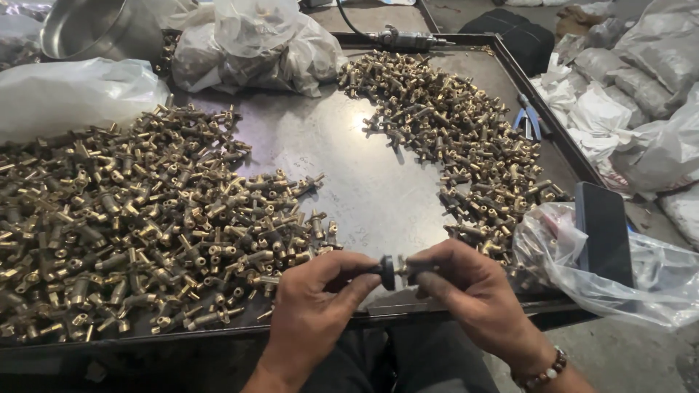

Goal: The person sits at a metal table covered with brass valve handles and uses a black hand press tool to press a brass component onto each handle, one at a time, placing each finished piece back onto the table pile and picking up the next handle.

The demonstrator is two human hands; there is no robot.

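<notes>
Brass valve fitting (416, 270) pinched in right hand (466, 287); left hand (317, 291) grips dark round knob (388, 272) against it. Large heap (124, 225) lies left of grip, smaller heap (459, 138) beyond.

Soft, even daylight over a dark metal tray (378, 196), sharp at the centre and bent at the edges.

The light seems to fall from above and the far side, laying a pale sheen on the bare part of the tray and small bright glints on the brass fittings (131, 218) heaped to the left and right. Shadows are short and soft; the darkest patch lies under the near rim of the tray. The clear plastic bags (255, 44) at the top are close to blown out, white with little detail. The left hand (313, 298) and right hand (473, 291) are in focus. Wide-angle distortion curves the tray's edges, and the far corners look slightly soft.
</notes>
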